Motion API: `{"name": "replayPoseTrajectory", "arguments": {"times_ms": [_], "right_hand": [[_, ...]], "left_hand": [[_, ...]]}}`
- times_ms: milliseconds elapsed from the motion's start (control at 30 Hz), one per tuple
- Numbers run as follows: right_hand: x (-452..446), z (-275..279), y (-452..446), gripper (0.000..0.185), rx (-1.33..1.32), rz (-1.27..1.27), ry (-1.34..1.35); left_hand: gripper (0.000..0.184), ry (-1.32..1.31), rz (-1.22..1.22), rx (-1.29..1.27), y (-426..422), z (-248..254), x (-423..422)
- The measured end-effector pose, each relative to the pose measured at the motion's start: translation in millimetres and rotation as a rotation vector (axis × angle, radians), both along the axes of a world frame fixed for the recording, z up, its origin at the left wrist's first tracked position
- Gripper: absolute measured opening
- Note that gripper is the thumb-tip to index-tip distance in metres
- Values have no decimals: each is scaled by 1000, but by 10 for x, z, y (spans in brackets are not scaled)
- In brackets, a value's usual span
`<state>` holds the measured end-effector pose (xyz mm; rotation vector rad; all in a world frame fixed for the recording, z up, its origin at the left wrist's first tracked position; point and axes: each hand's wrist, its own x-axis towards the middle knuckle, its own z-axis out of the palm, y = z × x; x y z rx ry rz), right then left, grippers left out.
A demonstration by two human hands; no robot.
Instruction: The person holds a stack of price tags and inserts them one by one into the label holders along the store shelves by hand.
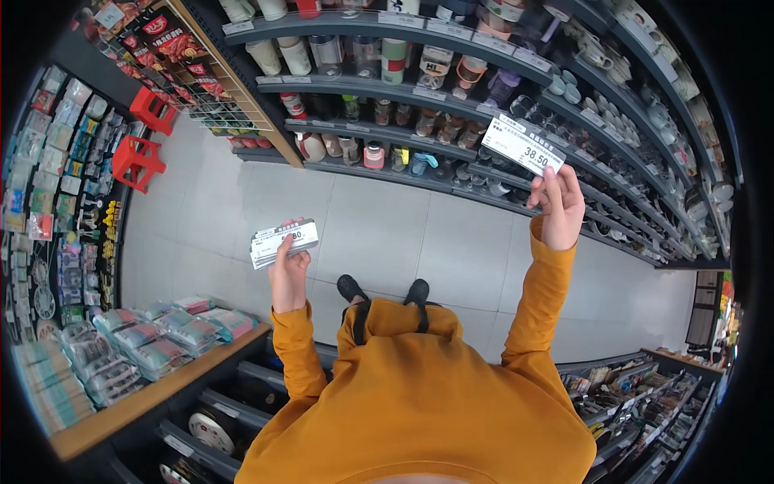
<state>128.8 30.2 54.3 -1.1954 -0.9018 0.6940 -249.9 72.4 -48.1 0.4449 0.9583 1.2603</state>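
Observation:
My left hand (290,278) is closed around a stack of white price tags (282,244), with the thumb across the top one. The stack is slightly fanned, and part of the printed price is under the thumb. Raised toward the shelves on the right, my right hand (562,206) pinches one white price tag (520,147) by its lower right corner. That tag reads 38.50 in large print. It is in front of shelves of glassware, and I cannot tell whether it touches the shelf edge.
Curved-looking shelves (484,40) of cups and bottles run along the far side, with label strips on their edges. Red plastic stools (139,164) stand at the left. Packaged goods (165,335) lie on a wooden-edged counter at lower left. My shoes (417,291) are on the tiled floor (379,218).

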Motion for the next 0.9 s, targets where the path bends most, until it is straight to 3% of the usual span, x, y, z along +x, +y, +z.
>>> {"name": "replayPoseTrajectory", "arguments": {"times_ms": [367,633,767,900], "right_hand": [[-1373,-218,1170,13,-24,46,35],[-1761,-552,2090,15,-81,82,51],[-1626,-1096,2760,48,-204,172,-42],[-1378,-1872,3640,21,-231,124,-83]], "left_hand": [[36,41,-62,40,1132,159,-1201],[34,15,-111,10,1370,208,-1351],[34,-9,-138,-31,1553,189,-1166],[35,-38,-114,-85,1913,176,-964]]}}
